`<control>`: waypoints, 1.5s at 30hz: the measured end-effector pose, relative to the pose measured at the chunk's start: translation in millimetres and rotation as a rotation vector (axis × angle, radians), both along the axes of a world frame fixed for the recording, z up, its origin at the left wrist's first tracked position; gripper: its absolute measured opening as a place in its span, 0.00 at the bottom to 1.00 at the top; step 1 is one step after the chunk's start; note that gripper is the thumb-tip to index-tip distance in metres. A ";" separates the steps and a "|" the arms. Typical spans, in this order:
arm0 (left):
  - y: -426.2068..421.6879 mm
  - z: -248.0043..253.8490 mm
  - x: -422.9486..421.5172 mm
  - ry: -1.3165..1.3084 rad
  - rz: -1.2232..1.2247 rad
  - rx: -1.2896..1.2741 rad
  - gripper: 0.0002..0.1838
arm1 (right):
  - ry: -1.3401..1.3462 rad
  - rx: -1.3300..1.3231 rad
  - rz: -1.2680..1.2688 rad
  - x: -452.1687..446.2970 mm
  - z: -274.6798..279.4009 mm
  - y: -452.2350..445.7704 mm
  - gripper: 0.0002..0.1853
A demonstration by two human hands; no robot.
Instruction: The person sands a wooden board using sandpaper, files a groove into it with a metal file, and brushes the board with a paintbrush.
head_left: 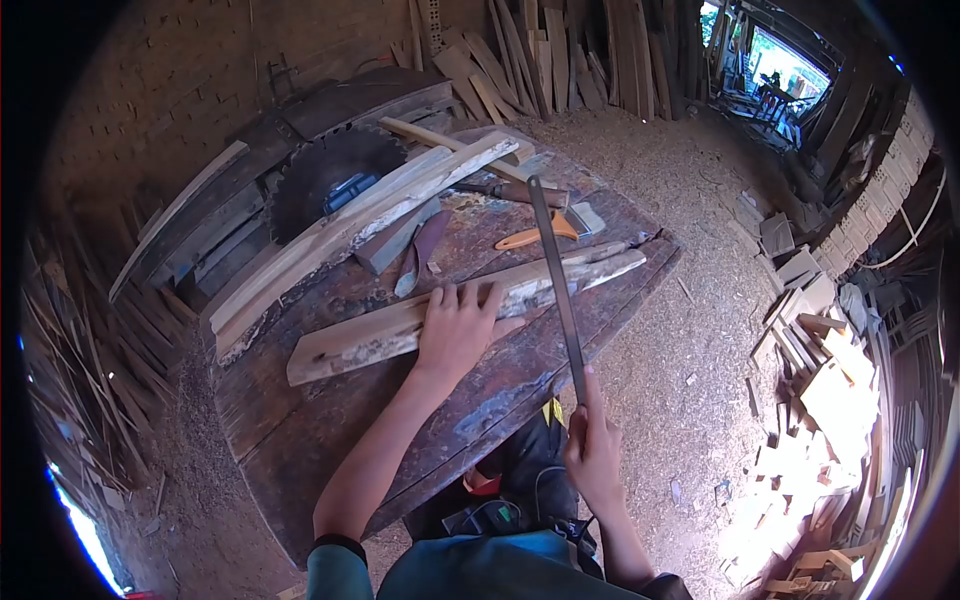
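Note:
A pale wooden plank (370,338) with a rough, white-mottled edge lies across the worn table. My left hand (455,325) presses on it near its middle, fingers curled over the top and thumb out to the right. In my right hand (594,450), closed around its lower end, is a long narrow metal blade (560,285) with a rounded tip. The blade slants up across the plank's right part in view; whether it touches the wood I cannot tell. Beyond the plank lie an orange-handled paintbrush (540,236), a strip of sandpaper (425,248) and a grey block (395,240).
The wooden table (290,465) has a second long board (320,245) along its far side. Behind it stands a large circular saw blade (335,175). Boards (545,60) lean on the back wall, offcuts (830,400) are heaped at right, and sawdust covers the floor (670,350).

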State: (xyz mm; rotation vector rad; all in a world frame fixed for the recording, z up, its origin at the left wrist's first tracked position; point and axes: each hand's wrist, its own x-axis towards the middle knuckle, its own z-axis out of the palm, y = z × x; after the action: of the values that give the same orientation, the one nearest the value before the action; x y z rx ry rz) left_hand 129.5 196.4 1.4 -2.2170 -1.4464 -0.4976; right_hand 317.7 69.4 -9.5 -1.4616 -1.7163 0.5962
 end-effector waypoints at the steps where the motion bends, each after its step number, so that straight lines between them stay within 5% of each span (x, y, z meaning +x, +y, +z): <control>1: -5.7 -4.8 2.5 0.000 0.003 0.032 0.27 | -0.019 -0.002 0.001 1.4 -1.5 0.1 0.40; 9: -18.7 -20.2 -3.4 0.031 -0.034 0.131 0.28 | -0.053 -0.097 0.046 3.6 -22.7 7.1 0.40; 27: 6.1 -2.5 -9.9 -0.371 -0.047 -0.210 0.29 | -0.076 -0.094 0.119 -8.8 -16.4 29.6 0.42; 36: 22.3 -10.2 -0.7 -0.342 0.050 -0.362 0.32 | -0.174 -0.170 0.119 -18.9 5.1 41.8 0.41; 45: 7.1 6.5 -4.2 -0.239 -0.069 -0.349 0.47 | 0.043 -0.031 0.106 -14.2 -7.9 51.6 0.35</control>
State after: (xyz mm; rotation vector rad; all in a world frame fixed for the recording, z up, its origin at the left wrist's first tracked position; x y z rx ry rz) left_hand 125.3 203.5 7.9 -2.5576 -1.6908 -0.5867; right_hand 303.5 120.9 -17.3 -1.3757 -1.7668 0.7090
